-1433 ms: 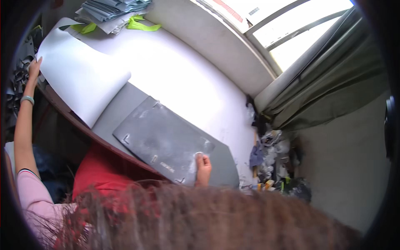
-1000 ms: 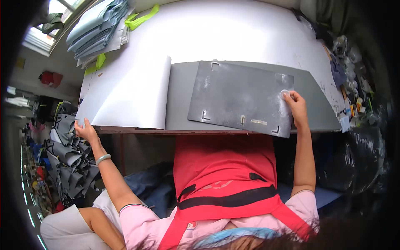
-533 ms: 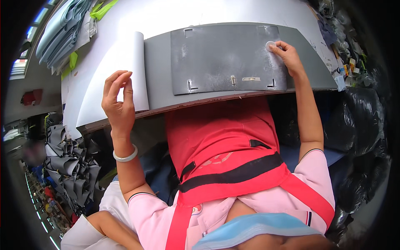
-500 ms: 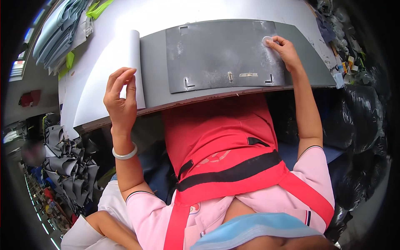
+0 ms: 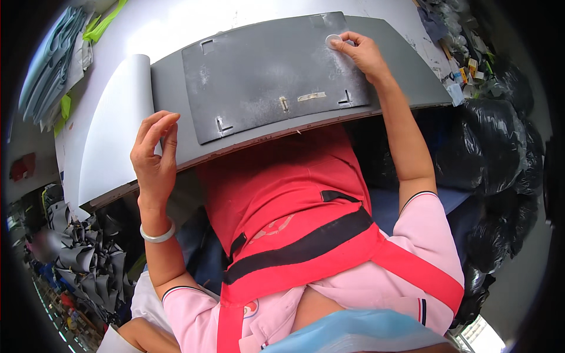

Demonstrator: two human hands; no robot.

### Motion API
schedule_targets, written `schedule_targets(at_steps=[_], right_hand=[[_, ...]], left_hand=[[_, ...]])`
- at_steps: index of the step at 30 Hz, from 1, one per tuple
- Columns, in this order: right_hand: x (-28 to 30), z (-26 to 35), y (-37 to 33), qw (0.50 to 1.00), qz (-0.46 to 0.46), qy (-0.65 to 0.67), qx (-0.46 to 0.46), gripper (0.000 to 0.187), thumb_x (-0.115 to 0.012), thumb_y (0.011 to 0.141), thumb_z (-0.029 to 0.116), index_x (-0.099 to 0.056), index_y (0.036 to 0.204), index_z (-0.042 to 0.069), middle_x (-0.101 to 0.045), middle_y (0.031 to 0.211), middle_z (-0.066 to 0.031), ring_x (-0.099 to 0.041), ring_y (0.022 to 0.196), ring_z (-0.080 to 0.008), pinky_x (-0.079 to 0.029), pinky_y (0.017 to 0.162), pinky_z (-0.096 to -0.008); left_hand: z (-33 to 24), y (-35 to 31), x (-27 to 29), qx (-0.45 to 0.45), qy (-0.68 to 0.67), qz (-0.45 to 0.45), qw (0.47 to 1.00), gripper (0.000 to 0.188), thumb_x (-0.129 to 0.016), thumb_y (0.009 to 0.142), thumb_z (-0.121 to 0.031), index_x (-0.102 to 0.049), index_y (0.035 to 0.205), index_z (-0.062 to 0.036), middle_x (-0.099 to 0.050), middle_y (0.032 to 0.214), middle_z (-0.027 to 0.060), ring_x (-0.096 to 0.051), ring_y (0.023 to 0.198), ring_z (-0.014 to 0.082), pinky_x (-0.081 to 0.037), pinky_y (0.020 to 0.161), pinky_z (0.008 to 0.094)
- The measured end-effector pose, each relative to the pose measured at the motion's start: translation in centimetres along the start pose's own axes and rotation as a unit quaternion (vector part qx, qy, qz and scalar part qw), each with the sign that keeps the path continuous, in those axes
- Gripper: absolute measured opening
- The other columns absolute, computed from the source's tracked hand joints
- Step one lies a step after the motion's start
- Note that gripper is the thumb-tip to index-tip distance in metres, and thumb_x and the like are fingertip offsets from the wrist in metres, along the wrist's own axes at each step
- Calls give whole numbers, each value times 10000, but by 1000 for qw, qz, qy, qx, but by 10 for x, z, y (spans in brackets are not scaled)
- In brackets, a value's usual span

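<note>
My right hand [image 5: 364, 56] pinches a round white disc of tailor's chalk [image 5: 333, 41] at the upper right part of a dark grey template [image 5: 259, 70]. White dust smears the template, which has corner-shaped slots and bits of tape. Under it lies a grey sheet [image 5: 406, 76]. My left hand [image 5: 154, 150] hovers near the table's front edge, left of the template. Its fingers curl toward the thumb, with nothing visible between them. Beside it, the sheet's left part is rolled over, with a pale underside [image 5: 120, 123].
Folded blue-grey cloth [image 5: 53, 65] and bright green strips [image 5: 105, 22] lie on the table's far left. Grey cut pieces [image 5: 88, 259] are heaped below at left. Black plastic bags [image 5: 488, 141] are piled at right. A bent limb [image 5: 150, 335] shows at lower left.
The whole view has shifted and tilted, so the table and both hands sit further left in the picture. My right hand still holds the chalk at the template; the left hand keeps its curled pose.
</note>
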State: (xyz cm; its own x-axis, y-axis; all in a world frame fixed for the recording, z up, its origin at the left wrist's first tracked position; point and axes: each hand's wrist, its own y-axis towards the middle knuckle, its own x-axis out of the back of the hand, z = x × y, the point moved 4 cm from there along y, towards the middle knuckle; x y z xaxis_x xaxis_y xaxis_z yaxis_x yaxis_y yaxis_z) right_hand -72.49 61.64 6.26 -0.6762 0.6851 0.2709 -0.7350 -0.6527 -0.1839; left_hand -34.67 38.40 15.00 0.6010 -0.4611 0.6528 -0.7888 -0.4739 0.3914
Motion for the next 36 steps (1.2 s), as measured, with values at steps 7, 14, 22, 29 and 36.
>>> schedule_targets(at_steps=[7,14,22,29,36], right_hand=[[3,2,-3,988,-76,-120,52,265,-791,864,299,-718,960,63,-682,827,-19,-597,763,-97,-484,699,-265],[8,1,3,975,-112,-179,75,375,-674,969,355,-709,1169,40,-678,1183,-129,-622,1087,-184,-485,932,-301],[9,-8,-19,952,-17,303,36,340,-547,1059,291,-671,1124,-19,-668,1034,-108,-633,952,-163,-548,861,-329],[20,7,-28,955,-111,267,68,331,-687,980,332,-651,818,46,-490,628,17,-432,508,-77,-488,502,-268],[18,-3,-34,949,-39,309,55,538,-471,1069,432,-630,1243,-52,-706,1142,-151,-670,1072,-220,-531,947,-316]], left_hand=[[4,-6,-17,18,-31,31,999,168,-628,922,69,-692,1067,15,-667,1036,99,-645,891,192,-521,811,289],[6,-8,-23,24,-23,57,998,173,-631,915,72,-687,1064,6,-664,1028,108,-653,875,212,-526,786,302],[14,-24,-29,52,-39,39,997,139,-622,928,66,-684,1044,22,-663,1023,95,-643,874,195,-520,786,291],[19,-22,-36,58,-57,33,996,161,-622,917,69,-692,1049,10,-663,1010,100,-647,873,187,-519,796,286],[22,-26,-41,55,-48,51,996,155,-638,944,26,-699,1084,5,-681,1041,80,-632,885,154,-508,814,268]])
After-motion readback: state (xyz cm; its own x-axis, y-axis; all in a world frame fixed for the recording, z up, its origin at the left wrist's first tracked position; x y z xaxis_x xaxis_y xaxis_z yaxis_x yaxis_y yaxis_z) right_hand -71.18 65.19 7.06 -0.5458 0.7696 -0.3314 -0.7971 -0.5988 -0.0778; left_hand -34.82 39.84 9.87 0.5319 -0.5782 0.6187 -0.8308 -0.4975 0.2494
